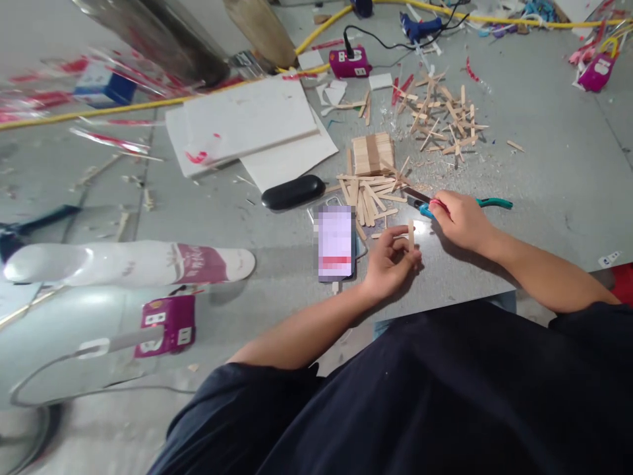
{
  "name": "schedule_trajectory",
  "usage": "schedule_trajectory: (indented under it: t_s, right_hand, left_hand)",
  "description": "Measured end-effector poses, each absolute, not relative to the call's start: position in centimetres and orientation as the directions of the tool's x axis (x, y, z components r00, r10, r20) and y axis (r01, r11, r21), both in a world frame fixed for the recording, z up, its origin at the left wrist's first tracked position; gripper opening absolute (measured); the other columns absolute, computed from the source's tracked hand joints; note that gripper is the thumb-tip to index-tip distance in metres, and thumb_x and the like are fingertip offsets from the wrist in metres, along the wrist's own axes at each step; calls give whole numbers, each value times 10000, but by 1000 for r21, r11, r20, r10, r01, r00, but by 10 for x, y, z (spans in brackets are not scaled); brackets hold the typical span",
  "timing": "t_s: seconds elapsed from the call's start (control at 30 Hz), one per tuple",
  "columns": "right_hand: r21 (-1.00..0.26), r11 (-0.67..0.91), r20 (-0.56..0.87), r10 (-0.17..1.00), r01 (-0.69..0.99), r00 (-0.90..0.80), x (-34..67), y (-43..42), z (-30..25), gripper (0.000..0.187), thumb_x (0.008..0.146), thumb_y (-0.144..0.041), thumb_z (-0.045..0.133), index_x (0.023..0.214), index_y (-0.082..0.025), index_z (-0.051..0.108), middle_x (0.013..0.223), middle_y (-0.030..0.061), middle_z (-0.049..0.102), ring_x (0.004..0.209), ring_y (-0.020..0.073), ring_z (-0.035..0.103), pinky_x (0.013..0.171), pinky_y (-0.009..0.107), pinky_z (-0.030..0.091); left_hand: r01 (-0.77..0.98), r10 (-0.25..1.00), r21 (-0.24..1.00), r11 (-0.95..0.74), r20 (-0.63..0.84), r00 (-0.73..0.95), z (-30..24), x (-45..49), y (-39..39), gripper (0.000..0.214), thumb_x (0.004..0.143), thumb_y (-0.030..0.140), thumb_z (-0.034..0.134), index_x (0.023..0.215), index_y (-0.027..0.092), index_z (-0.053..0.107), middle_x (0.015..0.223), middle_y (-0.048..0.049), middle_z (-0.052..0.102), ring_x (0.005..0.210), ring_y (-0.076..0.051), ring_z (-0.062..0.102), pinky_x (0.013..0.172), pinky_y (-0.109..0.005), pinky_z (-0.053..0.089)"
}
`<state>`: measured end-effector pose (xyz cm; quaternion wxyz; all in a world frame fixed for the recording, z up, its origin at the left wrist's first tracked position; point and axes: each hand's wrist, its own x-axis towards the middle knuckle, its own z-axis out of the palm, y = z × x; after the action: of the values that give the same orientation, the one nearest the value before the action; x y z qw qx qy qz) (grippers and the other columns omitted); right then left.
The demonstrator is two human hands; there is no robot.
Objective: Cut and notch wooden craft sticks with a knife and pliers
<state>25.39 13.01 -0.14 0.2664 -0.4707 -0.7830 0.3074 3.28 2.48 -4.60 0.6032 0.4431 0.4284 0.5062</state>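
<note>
My left hand (393, 260) is closed on a wooden craft stick (411, 236), which stands upright between thumb and fingers. My right hand (457, 218) grips a knife (418, 195) with a dark blade pointing left and a bit of red showing by the thumb. A teal-handled tool (494, 203) that looks like pliers passes behind the right hand; whether the hand touches it I cannot tell. Beyond both hands lie loose craft sticks (366, 201) and a banded bundle of sticks (373, 153). A phone (336, 244) with a lit screen lies left of my left hand.
A heap of sticks (445, 115) lies farther back. Left of the phone are a black case (293, 192), white boards (242, 122) and a long white and maroon object (133, 262). Purple power blocks (350, 62), a blue glue gun (420, 28) and a yellow cable (324, 26) also occupy the table.
</note>
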Motion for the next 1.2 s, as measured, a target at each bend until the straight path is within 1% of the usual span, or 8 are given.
schedule_trajectory:
  t_s: [0.2,0.4,0.63,0.77,0.87,0.97,1.07,1.2]
  right_hand:
    - [-629,368,140,920,684,-366,270,145,5,300,1154,-479,542,1002,-256,673,817,50,696,755,239,607,739,408,399]
    - [-499,394,217,919,772,-328,299,175,8,277,1128,-419,615,1009,-243,793,1123,154,753,1072,330,687,962,510,518]
    - [-363,288,105,957,886,-269,342,208,-8,307,1046,-346,729,762,-235,759,802,104,692,834,279,607,977,594,481]
    - [-357,300,142,953,885,-266,333,204,3,273,1090,-436,705,925,-234,787,955,147,784,902,309,672,966,567,498]
    - [-375,388,166,922,842,-350,306,181,11,310,1145,-490,654,1040,-232,790,1100,159,825,970,309,715,945,510,510]
    - [-386,483,98,869,786,-486,277,151,10,308,1081,-549,785,1122,-244,800,1100,120,842,1002,314,737,854,443,494]
    - [-385,509,47,844,770,-534,261,132,4,329,1039,-480,849,1226,-213,799,1225,182,836,1106,364,742,868,446,493]
    - [-450,470,19,855,759,-518,261,132,0,261,1047,-365,790,1243,-193,782,1232,215,831,1125,387,746,919,486,529]
  left_hand:
    - [-275,981,947,168,-134,138,-47,31,28,462,983,427,919,1262,247,599,774,65,757,618,-128,747,537,-215,591]
    - [-286,970,938,198,-145,196,-43,30,24,445,991,447,931,1204,218,614,765,49,769,578,-114,719,551,-225,612]
    - [-316,959,929,194,-112,260,-46,29,26,521,1073,673,824,1057,256,512,748,23,815,523,-134,738,551,-241,611]
    - [-331,964,928,171,-88,252,-47,29,28,486,1099,648,812,1130,254,528,752,33,814,523,-119,729,545,-211,584]
    - [-340,966,927,161,-77,248,-47,29,28,454,1116,603,809,1216,257,533,767,40,816,528,-117,731,542,-206,588]
    - [-352,967,923,155,-69,246,-47,29,27,477,1122,617,795,1279,279,496,794,58,819,492,-113,708,507,-208,587]
    - [-355,962,921,163,-67,266,-45,29,26,504,1127,639,776,1323,295,464,803,68,819,443,-117,667,458,-225,574]
    - [-369,963,916,156,-59,262,-39,30,27,475,1133,626,773,1318,297,485,740,84,767,410,-85,542,444,-211,481]
